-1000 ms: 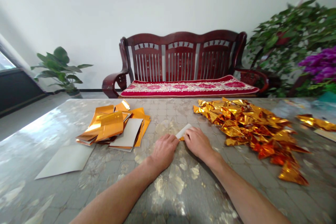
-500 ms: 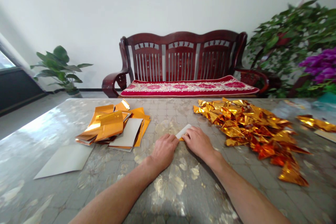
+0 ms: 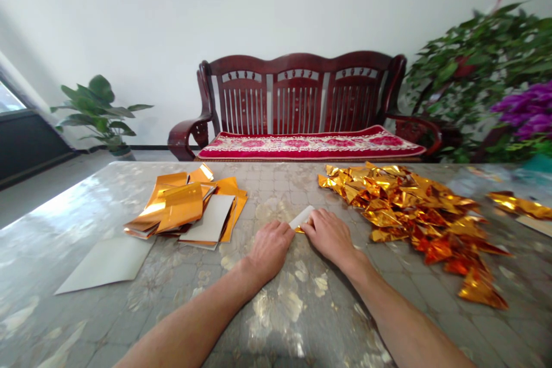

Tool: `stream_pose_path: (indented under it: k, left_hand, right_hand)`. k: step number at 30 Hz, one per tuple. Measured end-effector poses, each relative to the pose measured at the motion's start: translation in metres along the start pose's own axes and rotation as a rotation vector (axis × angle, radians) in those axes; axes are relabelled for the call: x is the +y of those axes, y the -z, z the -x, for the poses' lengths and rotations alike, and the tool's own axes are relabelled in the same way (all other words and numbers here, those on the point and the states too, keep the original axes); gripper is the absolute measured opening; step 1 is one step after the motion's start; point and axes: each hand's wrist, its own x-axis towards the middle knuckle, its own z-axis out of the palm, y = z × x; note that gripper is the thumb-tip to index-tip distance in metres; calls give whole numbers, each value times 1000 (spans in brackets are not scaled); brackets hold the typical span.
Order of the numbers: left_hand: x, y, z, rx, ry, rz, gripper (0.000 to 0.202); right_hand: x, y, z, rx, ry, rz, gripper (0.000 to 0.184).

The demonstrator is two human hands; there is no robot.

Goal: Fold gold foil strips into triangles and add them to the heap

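1. The glossy grey, flower-patterned table (image 3: 276, 175) shows its straight far edge and far left corner; a strip of open tabletop runs from my fingers to that far edge, between two heaps.
2. The small, narrow folded piece of gold-and-whitish paper (image 3: 301, 218) lies mid-table between my hands. Its long axis slants, the whitish end pointing toward the far edge and rightward; a sliver of gold shows on the near side.
3. My left hand (image 3: 269, 248) has its fingers bunched, pinching the paper's near left end; my right hand (image 3: 330, 234) pinches its right side, thumb toward the left hand.
4. Toward the far left corner sits a loose stack of flat gold foil sheets (image 3: 183, 207), with a plain whitish sheet (image 3: 106, 267) nearer the left edge.
5. A heap of shiny, pointed gold foil folds (image 3: 405, 201) spreads from the far edge down the right side, limiting rightward room.
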Motion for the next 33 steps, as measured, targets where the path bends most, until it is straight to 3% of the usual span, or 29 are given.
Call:
stream_pose_path:
  k: [12,19,24,33]
  left_hand:
    - [2,1,-5,-30,-61,-18,15]
    - [-1,-3,-12,50,-141,42,16]
    - [5,-6,-12,37,-135,65,19]
    - [7,-4,-9,41,-148,21,17]
  right_hand:
    - [5,-8,1,11,30,15,16]
    - [1,-4,4,8,27,20,16]
    - [1,-2,4,-2,18,9,19]
    - [27,1,2,-49,217,-113,11]
